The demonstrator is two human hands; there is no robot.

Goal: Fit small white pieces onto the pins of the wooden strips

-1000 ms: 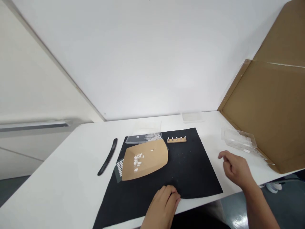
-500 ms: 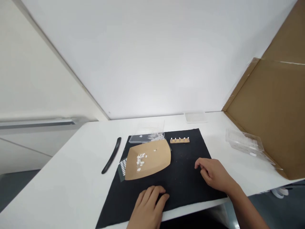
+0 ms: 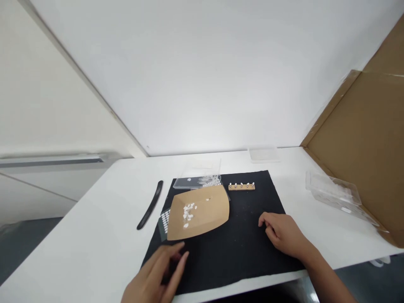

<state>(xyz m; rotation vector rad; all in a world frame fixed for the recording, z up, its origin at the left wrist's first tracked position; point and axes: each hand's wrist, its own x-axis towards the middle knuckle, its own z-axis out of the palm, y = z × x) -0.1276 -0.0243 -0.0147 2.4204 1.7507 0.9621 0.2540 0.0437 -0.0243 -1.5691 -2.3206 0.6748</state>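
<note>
Near the brown tray [image 3: 216, 210] on the black mat [image 3: 227, 254], the left hand [image 3: 153, 273] has a released grip; whether the curled right hand [image 3: 283, 233] holds anything, I cannot tell. Bumping the tray could scatter its white pieces [image 3: 188, 209].

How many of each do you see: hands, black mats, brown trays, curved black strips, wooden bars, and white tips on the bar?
Hands: 2 (left hand, right hand)
Black mat: 1
Brown tray: 1
Curved black strip: 1
Wooden bar: 1
White tips: 5
Total: 11
</note>
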